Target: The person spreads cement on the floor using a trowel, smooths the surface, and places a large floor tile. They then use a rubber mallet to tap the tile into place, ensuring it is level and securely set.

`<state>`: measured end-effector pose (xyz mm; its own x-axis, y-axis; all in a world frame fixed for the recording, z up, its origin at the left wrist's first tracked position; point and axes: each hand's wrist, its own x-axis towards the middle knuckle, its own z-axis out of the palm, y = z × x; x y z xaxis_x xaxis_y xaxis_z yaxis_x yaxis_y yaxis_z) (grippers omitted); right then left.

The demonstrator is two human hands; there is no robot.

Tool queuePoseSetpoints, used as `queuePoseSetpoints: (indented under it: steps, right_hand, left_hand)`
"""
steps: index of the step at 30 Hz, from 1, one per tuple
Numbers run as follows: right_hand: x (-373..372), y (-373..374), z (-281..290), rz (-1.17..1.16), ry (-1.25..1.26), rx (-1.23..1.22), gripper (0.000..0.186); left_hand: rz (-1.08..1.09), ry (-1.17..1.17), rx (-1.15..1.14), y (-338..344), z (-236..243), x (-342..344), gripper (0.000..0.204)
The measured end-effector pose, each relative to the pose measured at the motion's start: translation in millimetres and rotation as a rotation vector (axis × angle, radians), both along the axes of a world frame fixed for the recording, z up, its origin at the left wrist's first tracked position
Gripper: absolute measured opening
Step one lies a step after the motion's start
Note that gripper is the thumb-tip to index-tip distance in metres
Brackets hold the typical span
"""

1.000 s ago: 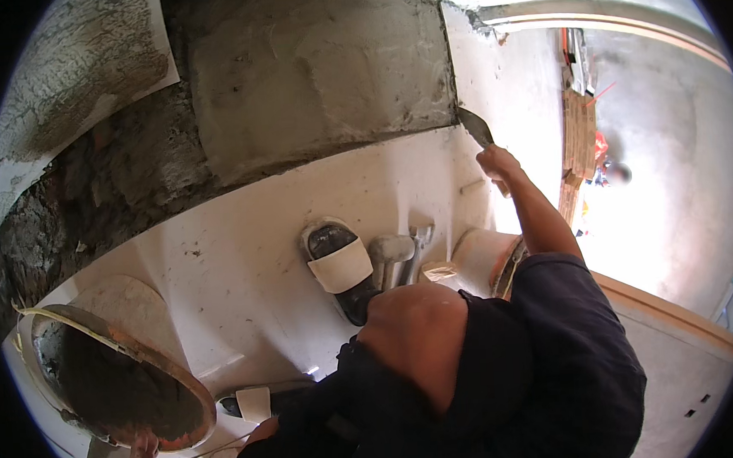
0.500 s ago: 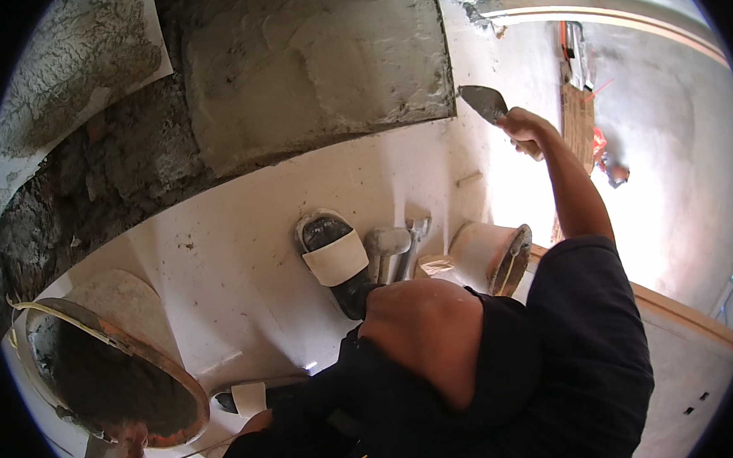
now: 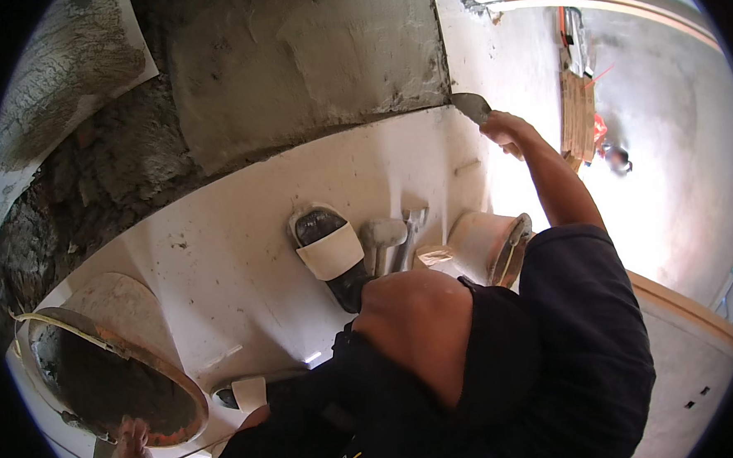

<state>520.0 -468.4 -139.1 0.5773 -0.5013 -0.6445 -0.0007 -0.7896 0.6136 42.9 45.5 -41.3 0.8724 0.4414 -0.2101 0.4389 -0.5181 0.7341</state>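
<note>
My right hand grips a trowel whose blade meets the lower right corner of a grey mortar patch bordering the white floor. A darker, rough mortar strip runs to its left, below a pale textured slab. My left hand is at the lower left, fingers apart, beside the rim of a bucket holding dark grey mortar.
Below me are my sandalled feet, a mallet and a second bucket. At the right lie stacked boards by a wooden-edged opening. A small blurred figure or object is beside the boards.
My right hand and trowel moved up and right, away from the patch's corner, then came back left to it. My left hand stays by the bucket rim, shifting slightly. The view has shifted slightly.
</note>
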Motion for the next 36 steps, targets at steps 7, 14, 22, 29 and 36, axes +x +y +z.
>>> queuePoseSetpoints:
  steps: [7,14,22,29,36]
  right_hand:
    - [21,33,37,0.050,0.084,0.060,0.036]
    - [-29,-4,70,0.388,-0.294,0.184,0.036]
    - [-88,2,-6,0.240,-0.813,0.789,0.043]
    - [-80,71,-62,0.189,-0.443,1.167,0.048]
    - [-34,137,-50,0.507,-0.167,1.161,0.052]
  left_hand:
    - [0.003,-0.033,0.018,-4,4,-5,0.054]
    - [0.058,-0.022,-0.244,2,-1,-24,0.046]
    - [0.296,0.159,-0.160,-10,3,-18,0.043]
    - [0.433,0.267,-0.066,-31,36,7,0.037]
    - [0.661,0.259,0.193,-53,84,-25,0.035]
